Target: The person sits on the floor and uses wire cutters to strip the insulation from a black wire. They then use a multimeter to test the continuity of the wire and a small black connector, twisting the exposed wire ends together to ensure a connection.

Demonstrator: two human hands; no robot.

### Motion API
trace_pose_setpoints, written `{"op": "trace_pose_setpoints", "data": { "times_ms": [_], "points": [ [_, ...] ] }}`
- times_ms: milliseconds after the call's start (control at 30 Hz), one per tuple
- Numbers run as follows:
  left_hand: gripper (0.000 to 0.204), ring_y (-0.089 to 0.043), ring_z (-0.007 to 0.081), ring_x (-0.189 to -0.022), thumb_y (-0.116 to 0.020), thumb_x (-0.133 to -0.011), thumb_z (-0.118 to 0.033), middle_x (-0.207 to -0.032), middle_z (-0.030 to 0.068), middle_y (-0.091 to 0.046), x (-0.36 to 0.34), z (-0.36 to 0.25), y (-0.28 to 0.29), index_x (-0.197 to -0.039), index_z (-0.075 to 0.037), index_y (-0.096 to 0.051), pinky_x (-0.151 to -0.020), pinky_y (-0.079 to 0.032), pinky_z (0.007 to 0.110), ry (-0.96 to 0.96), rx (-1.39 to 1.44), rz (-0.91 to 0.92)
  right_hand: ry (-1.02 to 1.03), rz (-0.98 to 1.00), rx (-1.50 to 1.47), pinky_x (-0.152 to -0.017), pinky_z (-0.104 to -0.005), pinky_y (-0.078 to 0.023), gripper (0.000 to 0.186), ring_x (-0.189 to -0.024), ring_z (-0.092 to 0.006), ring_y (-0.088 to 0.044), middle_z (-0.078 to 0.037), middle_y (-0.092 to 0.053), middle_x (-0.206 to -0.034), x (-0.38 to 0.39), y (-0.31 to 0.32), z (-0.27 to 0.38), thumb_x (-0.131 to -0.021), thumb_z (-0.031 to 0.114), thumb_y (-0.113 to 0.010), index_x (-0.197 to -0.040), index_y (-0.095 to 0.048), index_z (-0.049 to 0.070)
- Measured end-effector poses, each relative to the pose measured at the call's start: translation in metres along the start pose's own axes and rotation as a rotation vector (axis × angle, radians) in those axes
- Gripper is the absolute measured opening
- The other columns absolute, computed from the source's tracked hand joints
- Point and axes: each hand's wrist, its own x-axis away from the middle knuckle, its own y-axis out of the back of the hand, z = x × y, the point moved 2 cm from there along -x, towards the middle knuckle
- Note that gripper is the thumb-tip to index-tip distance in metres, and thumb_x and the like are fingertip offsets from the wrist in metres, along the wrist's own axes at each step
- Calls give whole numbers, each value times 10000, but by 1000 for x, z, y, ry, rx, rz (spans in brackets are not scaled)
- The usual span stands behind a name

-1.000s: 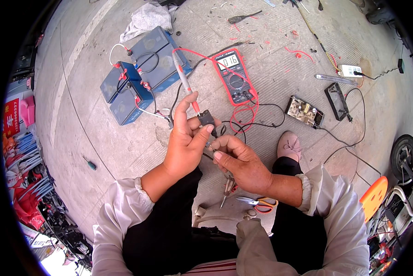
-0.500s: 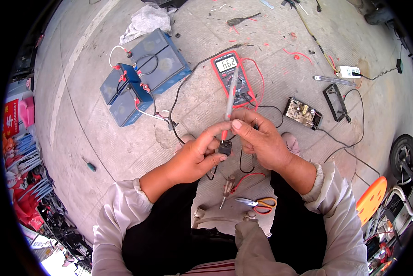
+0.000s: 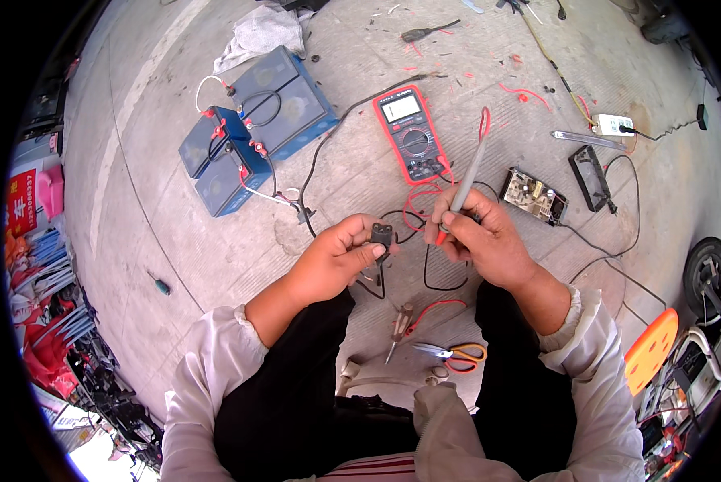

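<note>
My left hand (image 3: 328, 261) is closed on a small black plug connector (image 3: 382, 234), its socket face turned up and a black cable hanging from it. In my right hand (image 3: 489, 245) is a multimeter probe (image 3: 470, 174), a grey shaft with a red end pointing down toward the connector but apart from it. Something dark also shows among the right fingers; I cannot make out what. Beyond the hands lies a red-framed digital multimeter (image 3: 415, 141) with a dial and a lit screen, its leads running toward my right hand.
Several blue batteries (image 3: 284, 100), wired together, stand at the far left. An opened circuit board box (image 3: 533, 195) and its black cover (image 3: 590, 178) lie to the right. Between my legs are a screwdriver (image 3: 400, 328) and orange-handled scissors (image 3: 463, 356). A white power strip (image 3: 613, 124) sits farther right.
My right hand has drawn the probe away to the right, off the connector. The left hand has tilted the connector up slightly. The multimeter's reading has changed.
</note>
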Motion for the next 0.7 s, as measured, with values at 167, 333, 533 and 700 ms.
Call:
{"op": "trace_pose_setpoints", "data": {
  "times_ms": [167,333,533,700],
  "points": [
    [173,-412,33,-554,-504,-997,-122,-1080,85,-648,3,8,14,-1159,-64,-524,-474,-325,183,135,301,-154,-491,314,347,-667,-295,-504,286,-707,-146,-622,-73,-636,-827,12,14,-92,-952,276,-527,-989,-585,-2],
    [164,-404,51,-549,-482,-1010,-138,-1089,107,-634,7,21,18,-1149,-59,-518,-485,-320,195,148,445,-133,-509,778,1018,-736,-310,-512,364,-806,-154,-628,-83,-636,-862,38,8,-168,-969,358,-535,-1006,-596,1],
    [128,-401,71,-554,-485,-1012,-162,-1086,80,-634,13,40,13,-1093,-71,-521,-508,-347,209,212,475,-133,-117,286,530,-635,-277,-505,320,-725,-113,-602,-57,-626,-820,19,-34,-81,-931,297,-645,-1019,-610,-9],
    [136,-456,58,-588,-505,-1007,-169,-889,23,-607,4,45,-1,-1107,-80,-526,-502,-362,205,237,390,-97,-241,146,51,-569,-234,-486,233,-665,-74,-582,-22,-638,-782,6,-58,-56,-931,222,-648,-985,-637,-5]
  ]
}}
